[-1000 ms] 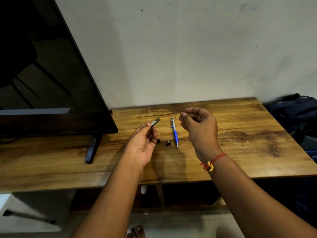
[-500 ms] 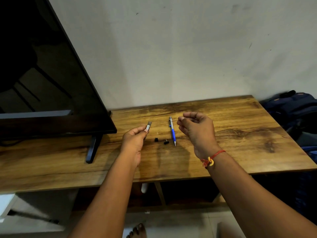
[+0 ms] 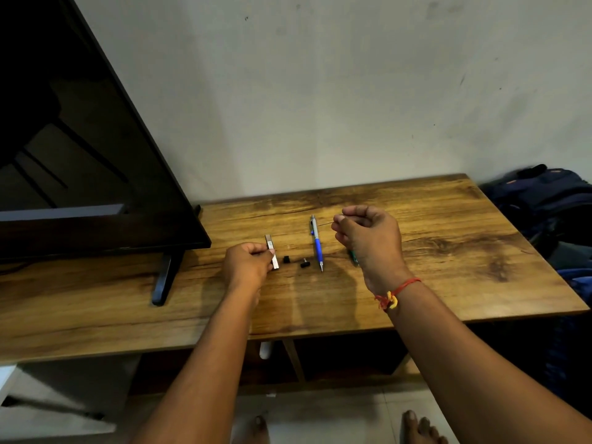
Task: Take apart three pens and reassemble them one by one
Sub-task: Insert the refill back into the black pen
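1. Wooden table (image 3: 416, 302) fills the middle of the view, and bare toes (image 3: 423, 427) show on the floor at its near side.
2. Left hand (image 3: 246, 264) is low over the tabletop, fingers curled round the near end of a short silver barrel (image 3: 271, 249) that points away.
3. Right hand (image 3: 368, 238), with a red thread (image 3: 395, 291) at the wrist, is held higher. Its curled thumb and forefinger pinch a thin refill (image 3: 326, 223) that sticks out leftward.
4. Between the hands lie two small black parts (image 3: 286, 259), then a blue pen (image 3: 317, 245) with its tip toward the near edge.
5. A green piece (image 3: 353, 256) shows just beside the right wrist, mostly hidden.
6. Farther back stand a dark television (image 3: 96, 155) on the left and a blue backpack (image 3: 544, 200) on the right, against a pale wall (image 3: 320, 91).
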